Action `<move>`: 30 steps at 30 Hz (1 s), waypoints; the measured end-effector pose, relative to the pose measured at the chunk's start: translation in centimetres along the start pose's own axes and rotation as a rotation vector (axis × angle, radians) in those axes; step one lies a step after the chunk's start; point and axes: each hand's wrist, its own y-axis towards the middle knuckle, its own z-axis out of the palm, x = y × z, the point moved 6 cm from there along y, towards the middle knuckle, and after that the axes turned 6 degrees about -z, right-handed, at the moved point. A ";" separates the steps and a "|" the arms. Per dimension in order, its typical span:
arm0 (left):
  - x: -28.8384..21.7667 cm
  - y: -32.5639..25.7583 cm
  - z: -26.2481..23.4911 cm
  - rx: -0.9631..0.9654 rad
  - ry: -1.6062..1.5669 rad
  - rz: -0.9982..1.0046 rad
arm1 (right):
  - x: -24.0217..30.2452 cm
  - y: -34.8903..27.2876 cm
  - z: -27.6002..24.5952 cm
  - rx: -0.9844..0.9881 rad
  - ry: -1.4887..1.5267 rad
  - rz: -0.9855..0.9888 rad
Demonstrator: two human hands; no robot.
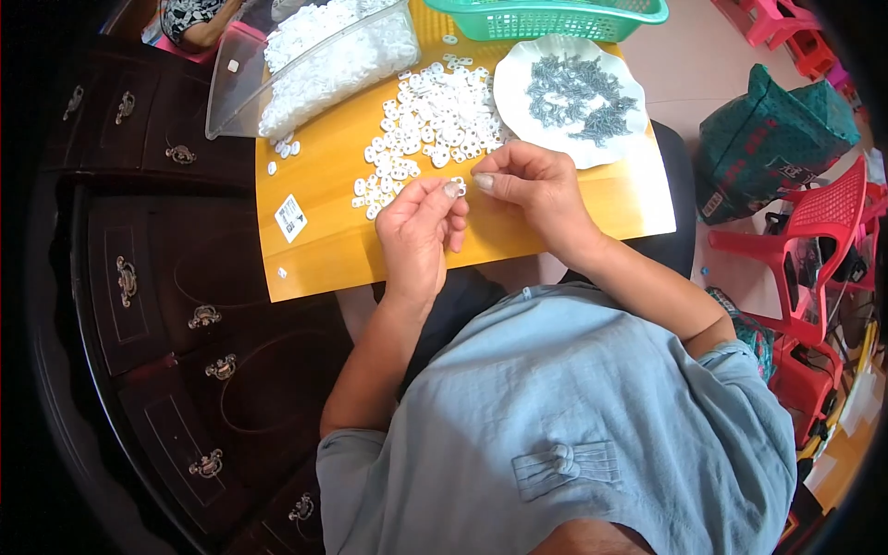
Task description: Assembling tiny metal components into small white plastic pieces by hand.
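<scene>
Fingers of our left hand [416,236] pinch a small white piece [459,186] between thumb and forefinger, its far end sticking out toward the right. Our right hand [546,190] waits just beside it, thumb and forefinger brought close together; we cannot tell whether they grip something tiny. Both hands are above the near part of the yellow desk [347,254]. Just beyond the fingers we see a loose pile of white pieces [449,106]; to the far right, a white plate [511,88] carries slim grey parts [564,79].

Our left fingers partly cover the pinched piece, so its shape is hard to make out. At the far edge of view, the clear bin [231,102] of white parts and the green basket [555,28] are cut off.

On the desk's left, we see a white sticker [289,218] with dark print, too small to read. The green bag [768,139] at right bears red markings and a pale label, which we cannot read clearly.
</scene>
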 end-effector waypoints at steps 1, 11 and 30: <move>-0.2 -0.2 0.1 -0.031 -0.007 0.029 | 0.0 0.1 0.3 0.002 -0.001 0.001; -3.7 -3.1 2.7 -0.018 1.075 1.226 | -0.6 0.6 0.7 0.018 0.236 0.272; 0.6 -0.7 0.8 -0.121 0.060 0.265 | -0.3 0.5 0.5 -0.058 0.041 0.021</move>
